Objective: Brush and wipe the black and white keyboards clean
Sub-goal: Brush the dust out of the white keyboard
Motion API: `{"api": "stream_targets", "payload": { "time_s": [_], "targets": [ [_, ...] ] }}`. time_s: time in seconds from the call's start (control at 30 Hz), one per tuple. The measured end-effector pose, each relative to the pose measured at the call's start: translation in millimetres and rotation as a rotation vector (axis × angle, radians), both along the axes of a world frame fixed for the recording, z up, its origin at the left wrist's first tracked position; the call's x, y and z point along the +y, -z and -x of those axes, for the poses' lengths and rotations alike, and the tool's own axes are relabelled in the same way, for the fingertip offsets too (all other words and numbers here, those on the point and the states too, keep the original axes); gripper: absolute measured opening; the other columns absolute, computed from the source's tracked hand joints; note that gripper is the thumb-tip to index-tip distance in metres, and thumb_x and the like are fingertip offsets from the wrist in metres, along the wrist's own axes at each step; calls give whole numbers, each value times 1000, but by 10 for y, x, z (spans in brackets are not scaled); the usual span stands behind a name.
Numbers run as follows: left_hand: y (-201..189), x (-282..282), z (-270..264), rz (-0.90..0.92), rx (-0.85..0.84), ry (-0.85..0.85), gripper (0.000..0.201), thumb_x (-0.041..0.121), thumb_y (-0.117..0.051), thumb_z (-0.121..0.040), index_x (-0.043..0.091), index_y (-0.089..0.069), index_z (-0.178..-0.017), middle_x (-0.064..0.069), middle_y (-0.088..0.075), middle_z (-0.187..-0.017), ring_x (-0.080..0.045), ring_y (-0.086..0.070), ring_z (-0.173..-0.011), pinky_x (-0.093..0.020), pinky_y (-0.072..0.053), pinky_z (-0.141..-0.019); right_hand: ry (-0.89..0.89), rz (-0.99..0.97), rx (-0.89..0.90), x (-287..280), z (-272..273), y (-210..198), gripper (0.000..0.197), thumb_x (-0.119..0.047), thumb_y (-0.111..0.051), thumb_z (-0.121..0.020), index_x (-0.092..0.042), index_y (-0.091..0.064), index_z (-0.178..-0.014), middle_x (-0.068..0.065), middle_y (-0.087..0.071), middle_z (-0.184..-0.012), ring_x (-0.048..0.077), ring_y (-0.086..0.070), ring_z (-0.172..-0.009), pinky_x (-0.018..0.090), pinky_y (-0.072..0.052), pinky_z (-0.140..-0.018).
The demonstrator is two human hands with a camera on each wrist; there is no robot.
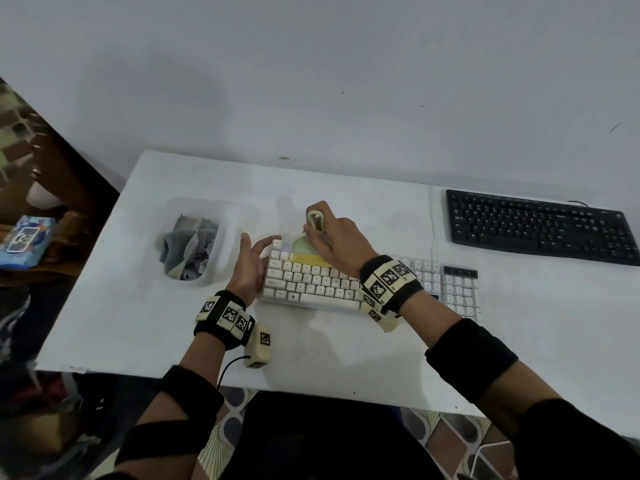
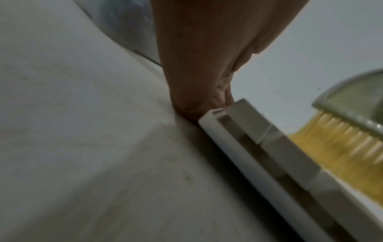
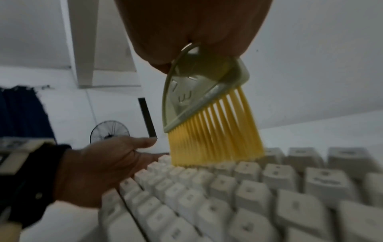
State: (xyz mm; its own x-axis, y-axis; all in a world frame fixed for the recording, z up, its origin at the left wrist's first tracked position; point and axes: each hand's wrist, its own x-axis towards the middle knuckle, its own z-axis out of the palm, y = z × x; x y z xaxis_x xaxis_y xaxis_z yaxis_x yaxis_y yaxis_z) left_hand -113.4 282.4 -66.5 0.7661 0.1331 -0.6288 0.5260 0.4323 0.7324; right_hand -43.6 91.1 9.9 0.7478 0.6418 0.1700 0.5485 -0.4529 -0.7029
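The white keyboard (image 1: 311, 282) lies in the middle of the white table, and the black keyboard (image 1: 540, 226) lies at the far right. My right hand (image 1: 322, 233) grips the pale green handle of a brush (image 1: 308, 247). Its yellow bristles (image 3: 215, 139) press on the top-left rows of the white keyboard (image 3: 248, 188). My left hand (image 1: 256, 251) rests with straight fingers against that keyboard's left end. In the left wrist view my fingers (image 2: 196, 65) touch the corner of the white keyboard (image 2: 269, 155), with the brush (image 2: 342, 131) just beyond.
A translucent plastic tub (image 1: 227, 244) holding crumpled grey cloths (image 1: 188, 247) stands just left of my left hand. A loose marker cube on a cable (image 1: 258, 344) lies near the table's front edge. A blue packet (image 1: 24, 242) sits on wooden furniture off the table's left side.
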Motion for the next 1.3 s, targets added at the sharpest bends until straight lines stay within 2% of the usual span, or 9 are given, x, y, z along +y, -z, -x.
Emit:
{"api": "stream_targets", "payload": {
  "time_s": [0.17, 0.23, 0.33, 0.43, 0.53, 0.73, 0.93, 1.17, 1.3],
  "targets": [
    [0, 3, -13, -13, 10, -8, 73, 70, -9, -103, 26, -59, -133, -17, -73, -120, -36, -69, -114, -45, -55, -89, 82, -148, 61, 149, 59, -130, 11, -35, -45, -106, -28, -36, -109, 11, -69, -84, 30, -64, -68, 44, -51, -62],
    [20, 11, -8, -12, 0, 1, 74, 70, -10, -103, 25, -54, -141, -19, -72, -123, -33, -71, -110, -43, -55, -85, 33, -149, 68, 260, 124, -133, 12, -36, -43, -106, -28, -36, -110, 11, -69, -87, 32, -66, -72, 45, -53, -65],
    [32, 7, -2, -4, -12, -2, 71, 69, -9, -104, 26, -55, -139, -19, -72, -123, -31, -72, -105, -40, -54, -80, -29, -70, 48, 298, 169, -49, 11, -36, -41, -106, -28, -35, -111, 9, -69, -87, 29, -64, -69, 45, -52, -66],
    [37, 10, -7, 12, -8, -4, 73, 70, -10, -103, 27, -60, -133, -19, -72, -123, -37, -69, -113, -45, -55, -89, -24, 10, -14, 139, 130, 0, 10, -33, -41, -106, -28, -35, -111, 7, -70, -87, 28, -63, -66, 44, -52, -65],
    [38, 14, -8, 18, -3, -11, 77, 70, -10, -103, 23, -59, -139, -19, -71, -125, -38, -68, -115, -48, -54, -94, 4, 43, -23, -111, 78, 21, 11, -32, -43, -105, -28, -35, -111, 5, -70, -85, 29, -63, -64, 45, -52, -62],
    [34, 15, -16, -6, 6, -3, 73, 71, -11, -103, 27, -63, -129, -16, -73, -122, -37, -67, -116, -54, -51, -102, 145, -120, 29, -176, -8, -161, 14, -29, -46, -106, -19, -38, -113, 3, -71, -88, 28, -64, -63, 42, -51, -56],
    [24, 4, 2, -17, 3, -6, 74, 69, -10, -103, 26, -59, -138, -15, -72, -124, -36, -67, -117, -47, -54, -93, 44, -45, 22, -230, 125, -68, 13, -35, -41, -105, -26, -35, -112, 7, -72, -91, 31, -68, -69, 46, -54, -59],
    [36, 14, -17, -30, 0, -5, 71, 67, -12, -105, 24, -59, -136, -15, -72, -121, -34, -68, -112, -44, -55, -87, 150, -27, 35, -642, 68, -34, 12, -26, -49, -104, -23, -39, -110, 1, -70, -88, 29, -65, -68, 43, -52, -60],
    [67, 12, -24, -91, 5, 5, 56, 59, -21, -108, 28, -63, -129, -15, -74, -121, -33, -70, -112, -50, -55, -96, 184, -125, 52, -460, 102, -75, 12, -28, -49, -105, -29, -37, -107, 0, -71, -87, 26, -66, -69, 39, -52, -59]
  ]
}}
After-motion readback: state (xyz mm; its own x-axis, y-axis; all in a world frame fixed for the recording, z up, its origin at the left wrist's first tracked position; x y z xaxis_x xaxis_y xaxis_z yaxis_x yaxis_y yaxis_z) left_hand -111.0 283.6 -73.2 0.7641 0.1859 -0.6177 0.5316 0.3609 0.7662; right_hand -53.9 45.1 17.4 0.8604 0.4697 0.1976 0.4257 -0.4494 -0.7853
